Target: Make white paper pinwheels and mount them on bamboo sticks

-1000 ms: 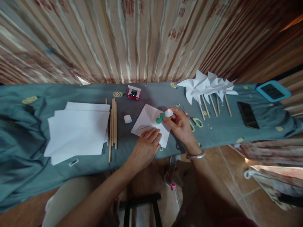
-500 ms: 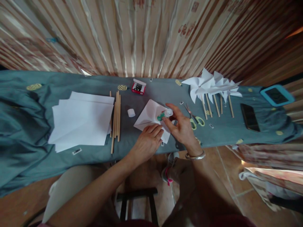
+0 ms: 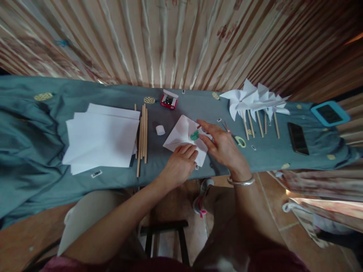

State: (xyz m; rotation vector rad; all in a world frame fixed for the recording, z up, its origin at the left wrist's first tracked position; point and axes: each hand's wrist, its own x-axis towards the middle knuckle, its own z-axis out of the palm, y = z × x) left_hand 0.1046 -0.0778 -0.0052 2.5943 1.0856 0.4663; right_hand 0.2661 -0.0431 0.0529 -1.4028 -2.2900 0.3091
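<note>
My right hand (image 3: 222, 145) grips a green and white glue stick (image 3: 194, 135) between thumb and fingers, low over a creased white paper square (image 3: 176, 135). The stick lies tilted nearly flat, partly hidden by the fingers. My left hand (image 3: 181, 163) rests on the near edge of that square, its fingers stretched out flat. Left of the paper sits a white cap (image 3: 160, 130). Scissors with yellow-green handles (image 3: 240, 141) lie just right of my right hand, which hides part of them.
White sheets (image 3: 102, 139) are stacked at the left, beside several wooden sticks (image 3: 143, 132). Behind the square stands an open red box of small dark items (image 3: 168, 100). Paper pinwheels (image 3: 252, 99) on sticks lie at the right, then a phone (image 3: 297, 138) and a blue-framed device (image 3: 330, 113).
My right hand has tipped the glue stick lower, so its white end is now mostly covered by the fingers. The left hand still holds its place on the paper. The view has shifted slightly.
</note>
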